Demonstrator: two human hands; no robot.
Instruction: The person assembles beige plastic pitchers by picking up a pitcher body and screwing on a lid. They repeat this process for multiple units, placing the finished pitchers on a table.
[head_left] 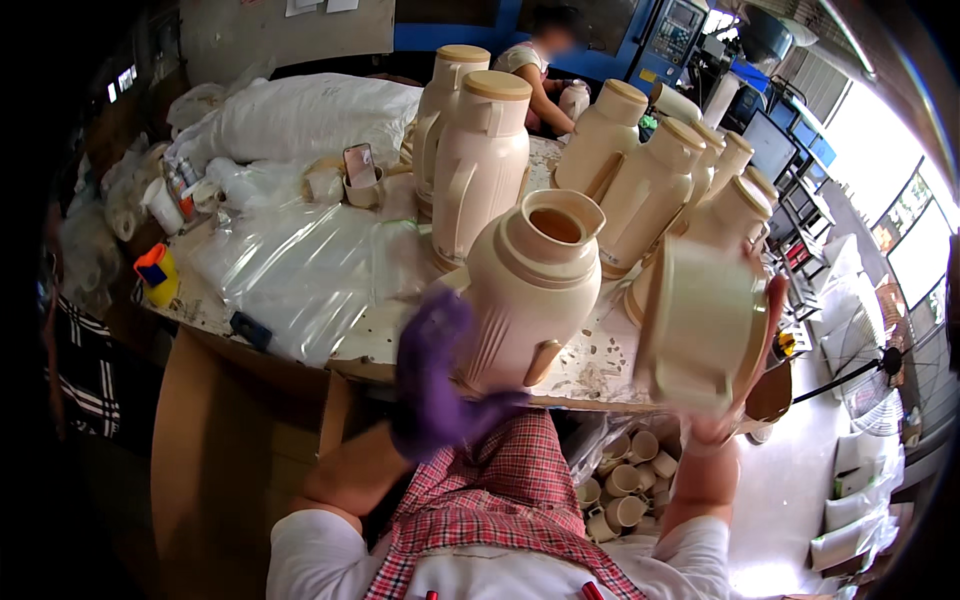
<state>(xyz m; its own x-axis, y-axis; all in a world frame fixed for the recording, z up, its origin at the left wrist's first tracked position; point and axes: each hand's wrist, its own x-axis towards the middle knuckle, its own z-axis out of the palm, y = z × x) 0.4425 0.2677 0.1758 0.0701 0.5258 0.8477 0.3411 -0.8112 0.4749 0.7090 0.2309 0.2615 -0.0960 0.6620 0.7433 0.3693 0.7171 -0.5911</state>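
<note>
My left hand (436,375), in a purple glove, grips a cream plastic thermos body (535,290) that has an open top and a spout, holding it tilted over the table's near edge. My bare right hand (745,400) holds a cream plastic jug part (700,325), seen from its open end, just right of the thermos body. Both pieces are blurred by motion. Several upright cream thermos jugs (480,165) with tan lids stand behind them on the worktable (375,340).
Clear plastic sheeting (300,265) covers the table's left part, with a yellow bottle (158,275) and white bags (300,115) beyond. A box of cream cups (625,480) sits below the table. Another person (535,65) works at the far side. Machines and screens line the right.
</note>
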